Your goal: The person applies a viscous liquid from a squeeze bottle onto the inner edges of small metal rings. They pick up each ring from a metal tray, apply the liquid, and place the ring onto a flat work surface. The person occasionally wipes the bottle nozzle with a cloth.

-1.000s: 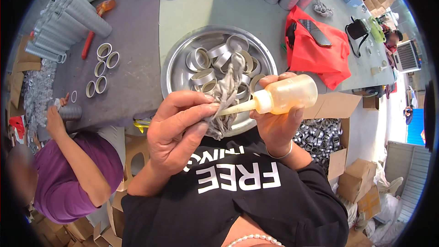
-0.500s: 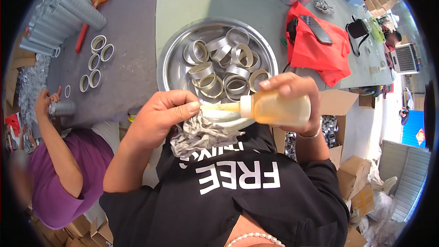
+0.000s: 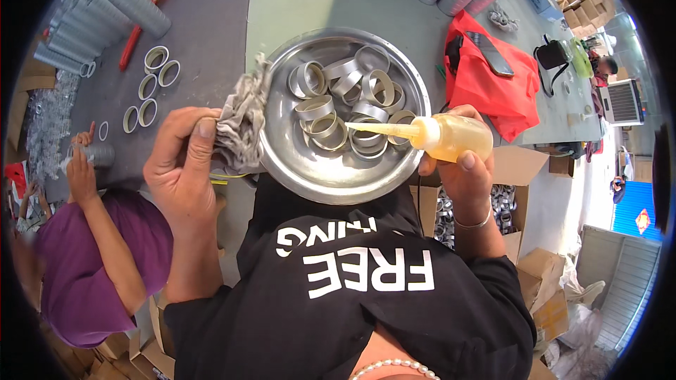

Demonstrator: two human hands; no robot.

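left hand (image 3: pixel 184 169) clutching a grey rag (image 3: pixel 241 123) at left centre, draping over the bowl rim | right hand (image 3: pixel 461 169) gripping a yellowish squeeze bottle (image 3: pixel 440 136) at right centre, nozzle pointing left over the bowl | round metal bowl (image 3: pixel 310 172) sitting mid-frame, holding a loose pile of metal rings (image 3: pixel 345 105) | red bag (image 3: pixel 493 81) lying upper right

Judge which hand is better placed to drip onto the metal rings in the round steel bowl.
Right: the right hand holds the yellowish squeeze bottle, nozzle over the rings; the left hand grips a grey rag.
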